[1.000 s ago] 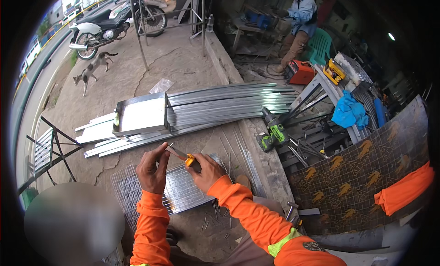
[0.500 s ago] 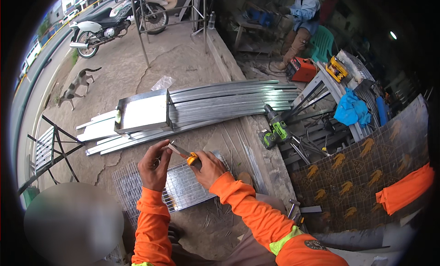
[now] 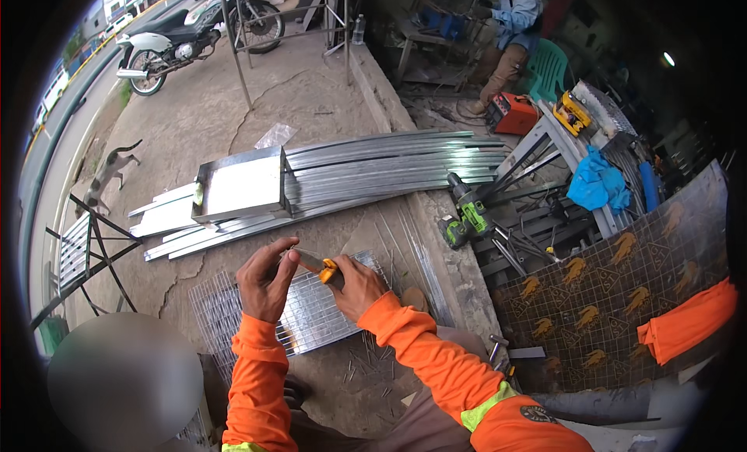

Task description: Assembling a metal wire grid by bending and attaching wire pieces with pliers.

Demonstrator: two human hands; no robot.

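My right hand is closed round a hand tool with a yellow-and-black handle. Its slim reddish front part points toward my left hand. The left thumb and fingers pinch together at the tool's tip, on something too small to make out. Both hands are held up over a wire mesh panel and a shiny metal sheet near the ground. Beyond them, a shallow metal tray rests on a stack of long metal profiles.
A green-and-black cordless drill lies right of the profiles. A metal work stand holds a blue cloth. A person sits at the back near an orange machine. A cat and a black metal frame are at left.
The tool's tip has sunk further behind my left fingers, and my left hand has shifted slightly right. The cat has walked toward the black frame.
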